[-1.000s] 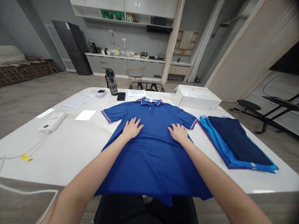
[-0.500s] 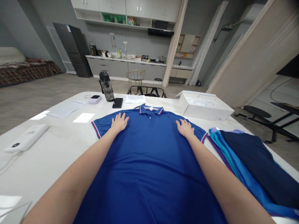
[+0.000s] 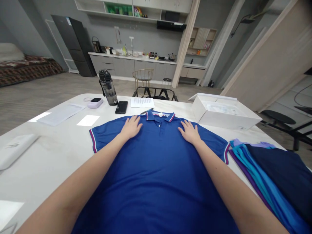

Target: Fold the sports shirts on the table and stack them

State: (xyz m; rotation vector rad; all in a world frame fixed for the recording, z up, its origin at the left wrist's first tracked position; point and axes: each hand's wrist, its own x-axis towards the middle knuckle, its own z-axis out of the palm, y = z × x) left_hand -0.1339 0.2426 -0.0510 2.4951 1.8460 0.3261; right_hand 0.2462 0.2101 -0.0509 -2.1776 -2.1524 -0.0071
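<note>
A blue polo shirt [image 3: 158, 156] lies spread front side up on the white table, its collar at the far end and its striped sleeve cuffs out to both sides. My left hand [image 3: 131, 126] rests flat on the shirt's left shoulder, fingers stretched out. On the right shoulder, my right hand [image 3: 190, 131] also lies flat with its fingers apart. Neither hand grips the cloth. The shirt's lower hem is out of view, and my forearms cover parts of its sides.
Folded clothes [image 3: 273, 175] are piled at the right, touching the right cuff. Behind them stands an open white box [image 3: 224, 113]. A water bottle [image 3: 108, 87], phone [image 3: 121, 107], printed sheet [image 3: 142, 102] and lilac device [image 3: 95, 103] sit at the far side. A white case [image 3: 18, 149] lies left.
Both hands have slid slightly inward toward the collar, still flat on the shirt. The sleeves now lie more spread out. The camera view has tilted down and come closer.
</note>
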